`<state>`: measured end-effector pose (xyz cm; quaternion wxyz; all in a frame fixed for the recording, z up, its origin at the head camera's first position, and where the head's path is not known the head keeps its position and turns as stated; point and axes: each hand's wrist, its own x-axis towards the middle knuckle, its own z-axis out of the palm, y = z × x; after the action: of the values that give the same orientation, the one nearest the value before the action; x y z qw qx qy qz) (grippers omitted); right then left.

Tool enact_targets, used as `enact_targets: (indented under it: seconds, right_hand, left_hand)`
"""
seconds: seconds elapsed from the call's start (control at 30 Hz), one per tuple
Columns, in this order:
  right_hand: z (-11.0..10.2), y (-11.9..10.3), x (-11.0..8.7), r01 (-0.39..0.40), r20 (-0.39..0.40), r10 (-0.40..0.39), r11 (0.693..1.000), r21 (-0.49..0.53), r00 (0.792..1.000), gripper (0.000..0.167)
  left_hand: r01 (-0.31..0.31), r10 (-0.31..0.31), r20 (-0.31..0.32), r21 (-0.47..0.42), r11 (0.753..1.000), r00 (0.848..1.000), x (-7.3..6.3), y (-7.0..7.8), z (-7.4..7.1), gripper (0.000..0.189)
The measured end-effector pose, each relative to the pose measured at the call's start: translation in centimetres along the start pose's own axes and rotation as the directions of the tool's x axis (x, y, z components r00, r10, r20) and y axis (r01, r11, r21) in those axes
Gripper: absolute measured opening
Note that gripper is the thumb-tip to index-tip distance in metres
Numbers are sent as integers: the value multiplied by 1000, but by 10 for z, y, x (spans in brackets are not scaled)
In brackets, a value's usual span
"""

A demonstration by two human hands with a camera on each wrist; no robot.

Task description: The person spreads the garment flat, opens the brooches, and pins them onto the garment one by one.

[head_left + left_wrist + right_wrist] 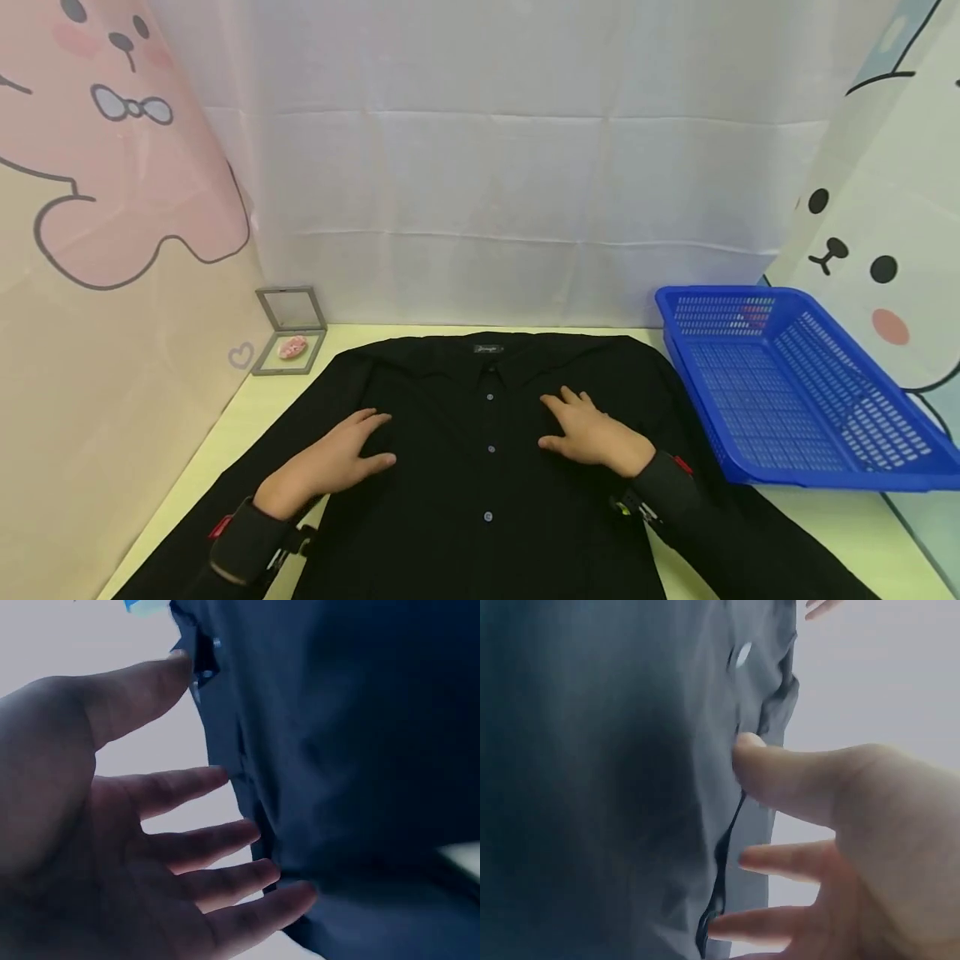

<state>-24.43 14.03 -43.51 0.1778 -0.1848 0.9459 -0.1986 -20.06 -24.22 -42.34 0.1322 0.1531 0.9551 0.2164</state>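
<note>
A black button-up shirt [442, 500] lies spread front side up on a pale yellow table, its collar at the far edge and its sleeves angled out to both sides. Over the left chest is my left hand [330, 458], fingers extended and thumb apart, with nothing held. My right hand [596, 433] is above the right chest, its fingers spread and likewise holding nothing. Both wrist views show the dark cloth beyond the spread fingers; whether the fingertips touch it I cannot tell.
A blue plastic basket [697, 417] stands at the right, close beside the shirt's shoulder. At the back left corner sits an opened grey-framed case [264, 367] with a small pink object [292, 347] in it. White cloth [487, 183] hangs behind the table [225, 442].
</note>
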Motion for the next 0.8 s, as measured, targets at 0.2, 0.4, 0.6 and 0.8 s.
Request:
enact_targets:
  seconds: [0.2, 0.4, 0.6, 0.8]
  right_hand:
    - [2, 4, 24, -84, 109, 87, 996, -31, 990, 77]
    - [-5, -8, 35, -97, 159, 111, 991, -92, 981, 78]
    - [-23, -36, 58, 63, -4, -63, 997, -45, 998, 50]
    - [-27, -64, 93, 262, -172, -263, 965, -27, 949, 32]
  left_hand:
    - [-6, 5, 7, 32, 999, 1000, 49, 17, 6, 67]
    - [81, -86, 50, 84, 993, 995, 67, 33, 22, 77]
    - [189, -198, 125, 85, 978, 972, 67, 47, 30, 90]
    - [241, -254, 158, 97, 966, 954, 76, 60, 33, 92]
